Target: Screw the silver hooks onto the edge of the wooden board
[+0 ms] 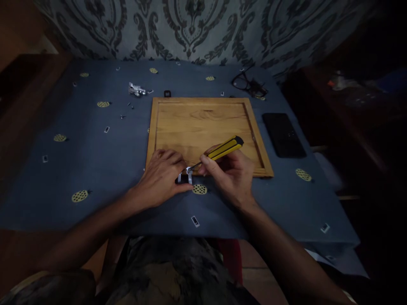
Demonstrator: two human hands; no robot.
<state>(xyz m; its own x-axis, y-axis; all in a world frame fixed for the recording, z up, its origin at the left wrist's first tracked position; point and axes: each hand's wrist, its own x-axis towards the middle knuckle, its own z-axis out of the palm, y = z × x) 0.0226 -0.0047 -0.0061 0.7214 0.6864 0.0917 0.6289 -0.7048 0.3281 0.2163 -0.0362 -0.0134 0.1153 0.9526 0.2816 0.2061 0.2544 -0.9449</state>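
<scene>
A framed wooden cabinet door point(203, 131) lies flat on the cloth-covered table. At its near edge sits a silver metal hinge point(190, 174), partly hidden by my fingers. My left hand point(165, 173) rests over that edge, fingers curled on the wood and thumb beside the hinge, gripping it. My right hand point(230, 173) holds a screwdriver point(225, 147) by its yellow and black handle. The shaft slants down to the left, its tip at the hinge; whether it sits in a screw head is too small to tell.
Another silver hinge point(136, 90) lies at the back left, with several small screws point(123, 116) near it. A small dark square piece point(167, 93) is behind the door. Eyeglasses point(249, 84) lie at the back right, and a black phone point(284, 134) is right of the door.
</scene>
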